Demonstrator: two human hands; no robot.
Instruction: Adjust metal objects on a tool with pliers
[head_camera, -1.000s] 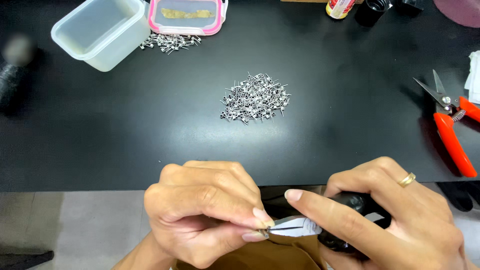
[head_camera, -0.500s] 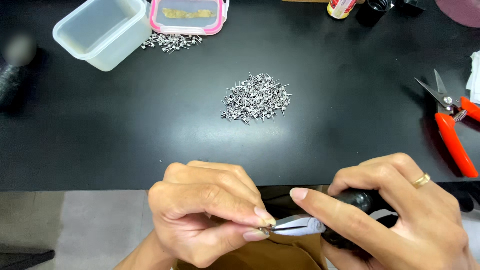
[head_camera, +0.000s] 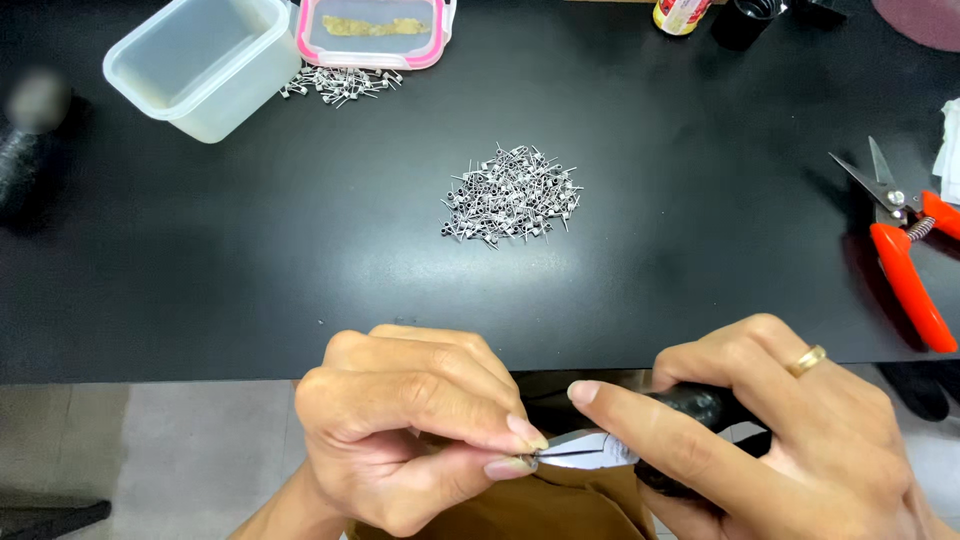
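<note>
Here the left hand (head_camera: 420, 430) pinches a tiny coil (head_camera: 527, 461) below the pile (head_camera: 512, 194), the right hand (head_camera: 790, 440) grips a black tool (head_camera: 700, 405), and steady fingers seem needed.

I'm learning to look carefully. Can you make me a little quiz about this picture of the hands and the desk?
1. True or false: the snips have orange handles.
2. Which hand wears a ring: A left, B right?
3. What lies heaped mid-table?

Key:
1. True.
2. B, the right hand; the left hand is bare and pinches a thin wire.
3. A pile of small metal coils.
</note>
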